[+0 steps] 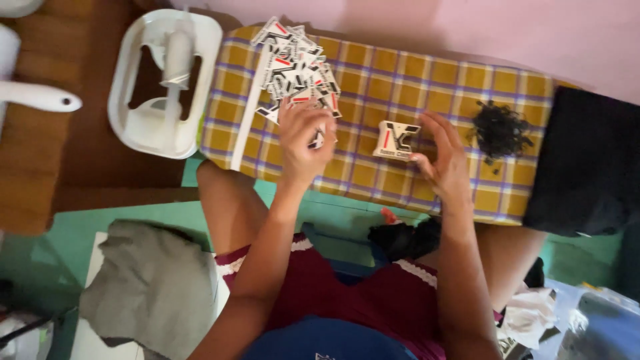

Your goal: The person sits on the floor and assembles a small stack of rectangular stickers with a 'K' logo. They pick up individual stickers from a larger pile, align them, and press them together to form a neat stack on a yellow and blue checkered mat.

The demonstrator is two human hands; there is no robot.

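Right now the left hand (pixel 303 137) is curled over the near edge of a loose pile of tags (pixel 297 67), small white cards with black and red print, heaped at the far left of the bench (pixel 427 80) with its yellow checked cloth. Its fingers are closed on one tag, only a sliver of which peeks out beside the knuckles. Over to the right hand (pixel 443 163): fingers spread and a little bent, hovering just beside a small neat stack of tags (pixel 395 140) near the middle of the cloth; the fingertips look close to its right edge, but whether they touch it I cannot tell. It holds nothing.

Further right lies a tangle of black strings (pixel 500 130), and past that a black cloth (pixel 590 163) hangs over the end of the bench. A white plastic basket (pixel 163 73) sits off the left end.

The risks, as I judge them: the heap is loose and sits close to the bench's edges, so a careless drag of the left wrist could sweep tags to the floor. A nudge from the open right fingers could topple the stack.
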